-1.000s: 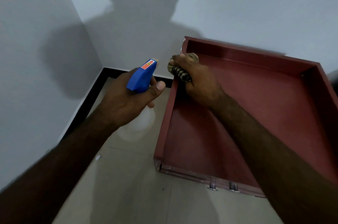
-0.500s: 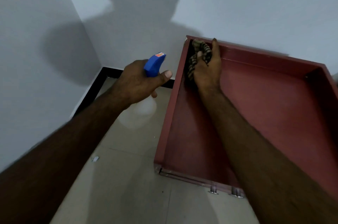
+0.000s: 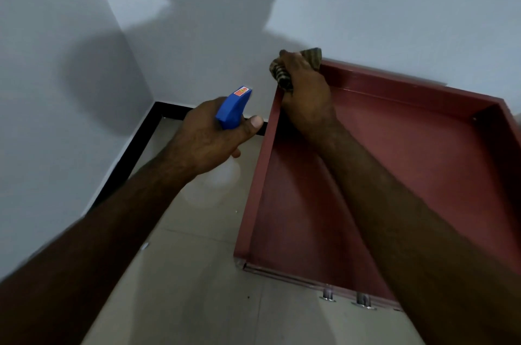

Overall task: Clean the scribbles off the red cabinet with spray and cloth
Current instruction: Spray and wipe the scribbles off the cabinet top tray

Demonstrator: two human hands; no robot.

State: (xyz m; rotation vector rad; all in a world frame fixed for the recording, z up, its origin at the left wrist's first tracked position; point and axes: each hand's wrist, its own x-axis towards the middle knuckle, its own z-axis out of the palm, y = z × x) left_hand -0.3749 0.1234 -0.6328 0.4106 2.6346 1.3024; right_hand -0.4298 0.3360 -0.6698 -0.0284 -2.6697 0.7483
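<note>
1. The fingers of the right hand [image 3: 307, 93] are curled tight round a bunched brown-and-cream striped cloth [image 3: 284, 78], which bulges out above and to the left of the knuckles.
2. The cloth is pressed onto the far left corner of the red box-shaped cabinet [image 3: 423, 164], on the rim where its left wall meets its far wall.
3. The fingers of the left hand [image 3: 205, 138] are wrapped round the neck of a spray bottle with a blue plastic trigger head [image 3: 235, 107]. The thumb lies across the near side, with its tip toward the cabinet.
4. The head carries a small red-orange label on top. The bottle's translucent white body [image 3: 222, 175] hangs below the palm, partly hidden by it.
5. The bottle is held in the air just beside the cabinet's left wall, apart from it.
6. The cabinet lies open side up on the beige tiled floor [image 3: 197, 274], its far wall against the white wall [image 3: 394, 6].
7. Two small metal pegs [image 3: 328, 295] stand at its near edge.
8. Black skirting [image 3: 132, 158] runs along the base of the walls in the corner.
</note>
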